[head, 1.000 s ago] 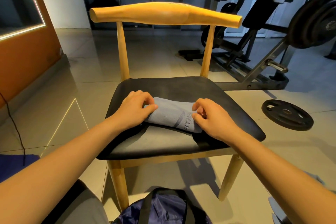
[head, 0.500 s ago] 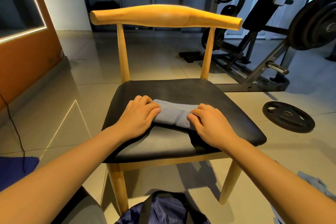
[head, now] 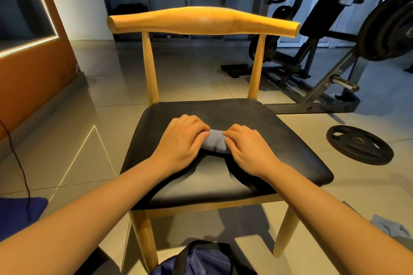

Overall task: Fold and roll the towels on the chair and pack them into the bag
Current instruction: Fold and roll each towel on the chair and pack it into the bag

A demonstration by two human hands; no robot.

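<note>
head view: your left grip (head: 181, 140) and right grip (head: 250, 152) each curl their fingers round one end of the grey-blue towel (head: 215, 145), which lies as a short rolled bundle at the middle of the black seat of the wooden chair (head: 201, 20). the dark blue bag (head: 201, 261) sits on the floor below the seat's front edge.

The grey-blue towel (head: 215, 144) lies as a tight roll crosswise mid-seat on the black-cushioned wooden chair (head: 290, 136), its ends hidden under my left hand (head: 181, 140) and right hand (head: 250, 149). The navy bag (head: 202, 261) sits on the floor before the chair, seemingly open.
</note>
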